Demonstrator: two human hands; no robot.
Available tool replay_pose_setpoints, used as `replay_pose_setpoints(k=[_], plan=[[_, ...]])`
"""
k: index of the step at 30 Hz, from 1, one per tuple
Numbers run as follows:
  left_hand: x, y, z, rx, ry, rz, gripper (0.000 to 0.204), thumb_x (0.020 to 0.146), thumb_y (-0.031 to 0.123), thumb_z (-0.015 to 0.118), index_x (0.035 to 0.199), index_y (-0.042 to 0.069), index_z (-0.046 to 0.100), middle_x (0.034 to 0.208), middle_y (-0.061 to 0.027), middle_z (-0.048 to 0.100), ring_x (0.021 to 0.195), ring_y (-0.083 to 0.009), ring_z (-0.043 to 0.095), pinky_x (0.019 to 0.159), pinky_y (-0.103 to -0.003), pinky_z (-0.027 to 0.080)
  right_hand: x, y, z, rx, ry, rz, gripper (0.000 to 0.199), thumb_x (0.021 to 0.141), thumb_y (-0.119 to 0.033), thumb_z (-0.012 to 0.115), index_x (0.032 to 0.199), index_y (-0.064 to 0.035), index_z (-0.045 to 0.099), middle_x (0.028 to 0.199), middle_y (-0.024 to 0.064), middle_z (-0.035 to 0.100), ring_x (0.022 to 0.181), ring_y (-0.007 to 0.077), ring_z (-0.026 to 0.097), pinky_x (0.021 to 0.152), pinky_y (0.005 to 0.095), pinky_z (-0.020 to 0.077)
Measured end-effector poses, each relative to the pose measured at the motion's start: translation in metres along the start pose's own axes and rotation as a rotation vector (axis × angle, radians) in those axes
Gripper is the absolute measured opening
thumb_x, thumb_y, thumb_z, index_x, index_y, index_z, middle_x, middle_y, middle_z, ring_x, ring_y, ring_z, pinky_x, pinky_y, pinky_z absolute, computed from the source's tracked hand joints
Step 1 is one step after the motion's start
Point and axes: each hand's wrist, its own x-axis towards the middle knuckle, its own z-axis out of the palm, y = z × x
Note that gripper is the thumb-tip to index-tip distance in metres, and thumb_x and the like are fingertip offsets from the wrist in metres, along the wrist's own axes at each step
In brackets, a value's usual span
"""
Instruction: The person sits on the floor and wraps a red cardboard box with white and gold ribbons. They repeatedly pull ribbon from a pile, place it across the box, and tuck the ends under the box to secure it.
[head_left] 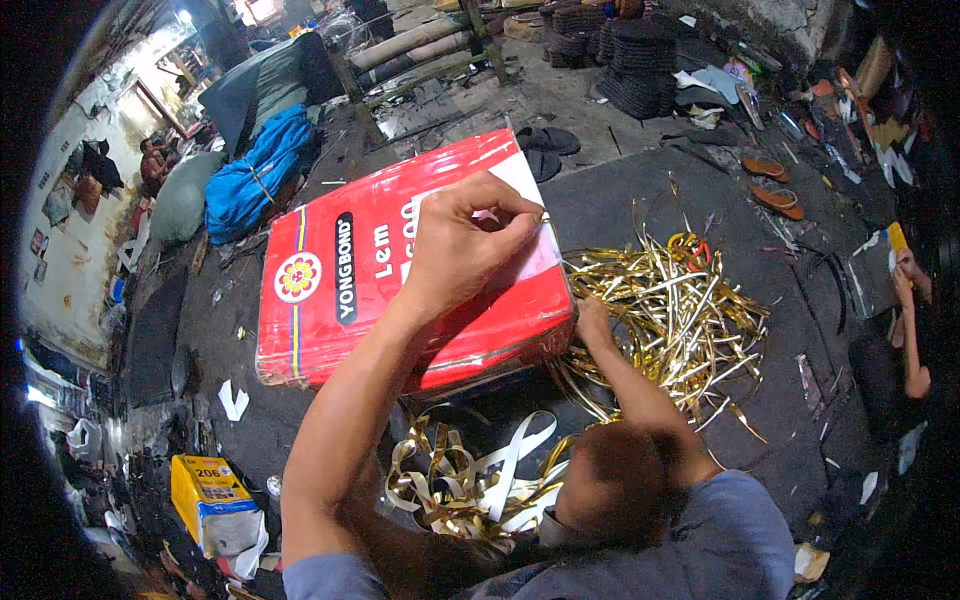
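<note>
While the left hand [470, 235] pinches thumb to forefinger over the right edge of the red box [370, 290], whatever sits between the fingertips being too small to tell, a light, steady pinch seems best; the right hand [593, 325], lower at the box's side, has hidden fingers, so its grip cannot be told, but freeing one strand at a time should limit snarls. Beneath the left hand, the box looks glossy; between the forearms lie white-and-gold ribbon loops [500, 492]; beyond the right hand, shiny gold strips [680, 320] spread in a tangle.
</note>
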Motion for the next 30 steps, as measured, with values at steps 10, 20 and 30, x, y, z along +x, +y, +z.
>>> replay_pose_setpoints(k=[10, 20, 30], plan=[[-0.008, -0.002, -0.004, 0.094, 0.006, 0.050, 0.004, 0.086, 0.005, 0.077, 0.088, 0.003, 0.081, 0.085, -0.0050, 0.073, 0.074, -0.0098, 0.067, 0.065, -0.026, 0.052, -0.047, 0.007, 0.019, 0.193, -0.168, 0.589, 0.044, 0.092, -0.034, 0.067, 0.113, 0.0043, 0.069, 0.115, 0.0364, 0.069, 0.108, 0.0520, 0.068, 0.095, 0.0594, 0.0539], [-0.010, 0.001, -0.027, 0.340, -0.151, 0.428, 0.020, 0.085, -0.001, 0.079, 0.104, 0.004, 0.078, 0.094, -0.0097, 0.070, 0.079, -0.0216, 0.070, 0.068, -0.034, 0.057, -0.054, 0.012, 0.008, 0.151, -0.221, 0.559, 0.045, 0.092, -0.020, 0.062, 0.126, 0.0091, 0.057, 0.114, 0.0402, 0.067, 0.108, 0.0550, 0.068, 0.089, 0.0635, 0.0570], [-0.015, 0.004, -0.023, 0.509, -0.108, 0.585, 0.021, 0.084, -0.001, 0.077, 0.105, 0.004, 0.075, 0.095, -0.0094, 0.070, 0.081, -0.0255, 0.069, 0.069, -0.036, 0.058, -0.054, 0.008, 0.008, 0.080, -0.175, 0.585, 0.035, 0.097, -0.022, 0.054, 0.117, 0.0072, 0.060, 0.110, 0.0376, 0.070, 0.104, 0.0540, 0.069, 0.088, 0.0604, 0.0577]])
